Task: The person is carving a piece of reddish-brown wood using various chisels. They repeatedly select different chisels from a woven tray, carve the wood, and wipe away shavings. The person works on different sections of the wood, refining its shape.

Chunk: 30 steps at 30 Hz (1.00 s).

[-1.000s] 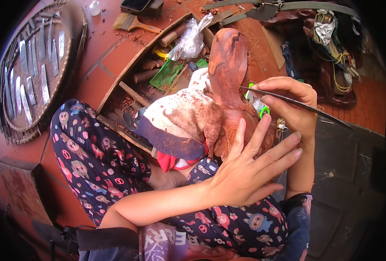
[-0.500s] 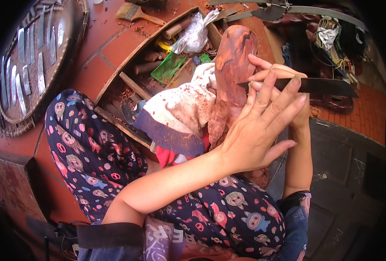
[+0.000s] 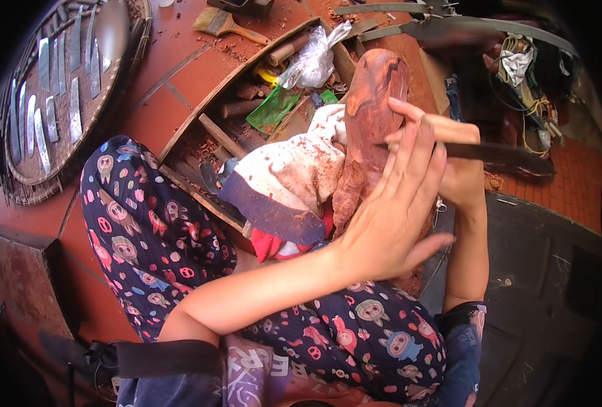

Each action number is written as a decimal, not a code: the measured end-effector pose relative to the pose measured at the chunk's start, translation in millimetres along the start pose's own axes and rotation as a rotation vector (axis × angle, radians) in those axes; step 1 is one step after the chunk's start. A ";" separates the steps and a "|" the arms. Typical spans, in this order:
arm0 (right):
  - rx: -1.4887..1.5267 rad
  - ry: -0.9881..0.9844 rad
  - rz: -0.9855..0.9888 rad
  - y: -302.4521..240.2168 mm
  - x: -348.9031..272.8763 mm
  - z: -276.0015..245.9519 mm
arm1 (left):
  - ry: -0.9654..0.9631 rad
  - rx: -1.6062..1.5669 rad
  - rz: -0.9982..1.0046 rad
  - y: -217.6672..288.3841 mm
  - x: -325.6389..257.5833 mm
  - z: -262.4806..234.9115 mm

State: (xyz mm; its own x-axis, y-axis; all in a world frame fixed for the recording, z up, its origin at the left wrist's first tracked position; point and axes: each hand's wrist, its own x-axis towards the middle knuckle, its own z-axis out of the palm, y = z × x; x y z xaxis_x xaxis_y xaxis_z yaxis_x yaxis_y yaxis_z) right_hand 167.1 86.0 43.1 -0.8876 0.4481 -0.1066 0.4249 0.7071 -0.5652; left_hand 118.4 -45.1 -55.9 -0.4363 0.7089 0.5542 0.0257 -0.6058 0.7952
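Observation:
A smooth reddish-brown wood carving with dark grain stands tilted in front of me, its lower part rough. My left hand lies across it, holding nothing, its fingers stretched out and overlapping the right fingers; whether the hands touch is unclear. From the right, my right hand grips a dark flat blade, one finger reaching to the carving. The blade's narrow tip meets the wood's surface; its broad end sticks out to the right. Beside the carving, a white cloth with a dark blue border is dusted with red shavings.
A wooden tray holds wood pieces, green plastic and a clear bag. At the left, a round woven basket carries several metal blades. A brush lies beyond the tray. A dark board lies to the right.
My left hand's fingers have drawn closer together. The blade has shifted slightly and its outer end is blurred. The whole scene sits a little lower and further right in view.

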 end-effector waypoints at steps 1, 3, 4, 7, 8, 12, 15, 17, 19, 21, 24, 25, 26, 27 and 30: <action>0.017 0.107 -0.047 3.9 3.0 4.2 | 0.018 0.024 0.026 -8.1 10.8 1.0; -0.049 0.350 -0.093 1.5 5.5 13.3 | 0.108 0.025 0.114 -15.5 30.9 2.8; 0.021 0.337 -0.075 -0.3 4.6 15.1 | 0.044 0.097 0.110 -8.5 33.4 -8.3; 0.259 0.279 0.174 -26.7 -35.3 0.0 | -0.026 0.250 0.124 34.6 29.0 -26.6; 0.103 0.142 0.152 -32.0 -49.4 -3.9 | 0.046 0.230 0.129 39.6 27.1 -30.9; -0.060 -0.005 -0.037 -21.4 -67.3 30.6 | 0.179 0.035 0.029 37.5 16.8 -48.8; 0.159 -0.152 0.128 -49.9 -44.4 29.2 | 0.197 -0.012 -0.132 45.1 25.0 -93.6; 0.154 -0.151 0.016 -64.0 -26.7 34.0 | 0.263 0.094 -0.265 46.7 37.8 -143.3; 0.147 -0.116 -0.006 -60.6 -33.2 33.5 | 0.347 0.123 -0.535 38.6 45.0 -204.0; 0.137 -0.167 -0.013 -51.0 -37.8 34.6 | 0.409 0.307 -0.508 11.0 29.2 -272.9; 0.121 -0.202 0.038 -45.4 -48.7 29.5 | 0.513 0.660 -0.701 -10.0 6.8 -359.9; 0.116 -0.219 0.057 -43.3 -50.8 29.8 | 0.528 0.685 -0.743 -23.0 -6.0 -391.7; 0.128 -0.214 0.065 -42.2 -51.6 29.2 | 0.564 0.752 -0.820 -25.2 -9.6 -411.0; 0.144 -0.218 0.059 -41.6 -50.3 30.0 | 0.532 1.012 -0.828 -36.0 -26.5 -449.5; 0.148 -0.175 0.039 -38.8 -53.0 33.0 | 0.514 1.184 -0.842 -43.5 -23.2 -469.5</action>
State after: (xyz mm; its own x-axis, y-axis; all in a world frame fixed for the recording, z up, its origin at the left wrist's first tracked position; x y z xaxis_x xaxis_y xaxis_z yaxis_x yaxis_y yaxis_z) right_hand 191.9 16.8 43.6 -0.8940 0.3621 -0.2638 0.4398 0.5976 -0.6704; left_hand -294.9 -204.8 -218.9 -0.9367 0.3395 -0.0851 0.1883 0.6937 0.6952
